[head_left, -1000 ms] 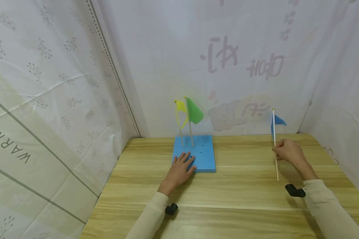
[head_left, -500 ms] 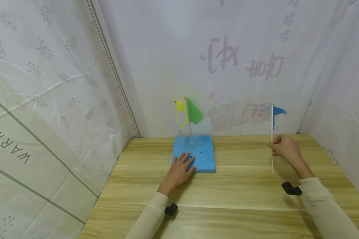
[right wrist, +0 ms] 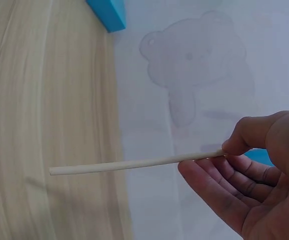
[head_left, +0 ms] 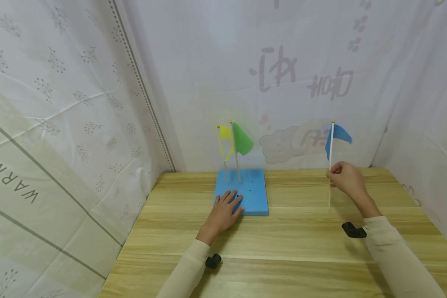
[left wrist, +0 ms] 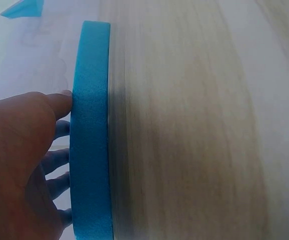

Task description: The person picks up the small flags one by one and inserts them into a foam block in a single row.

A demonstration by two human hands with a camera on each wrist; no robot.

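My right hand (head_left: 347, 179) pinches the wooden stick of a blue flag (head_left: 340, 133) between thumb and fingers. The flag stands nearly upright, topped by a small gold ball. In the right wrist view, the bare lower stick (right wrist: 119, 165) extends past my fingertips, its end free above the table. My left hand (head_left: 222, 212) lies with fingers spread on the front left of a blue foam block (head_left: 257, 203). From the left wrist view, the block's side edge (left wrist: 90, 130) shows with my thumb touching its upper rim. A yellow flag (head_left: 226, 132) and a green flag (head_left: 243, 140) stand in the block.
Several small dark holes mark the block's top, one partly beside my left fingers. The wooden table (head_left: 290, 240) reaches back to a printed curtain (head_left: 208, 82), and curtains also hang on both sides. A black wrist mount (head_left: 213, 261) sits by each sleeve.
My right hand has moved left and a little farther back, raising the blue flag with it. My left hand, the block and the two standing flags look unmoved.
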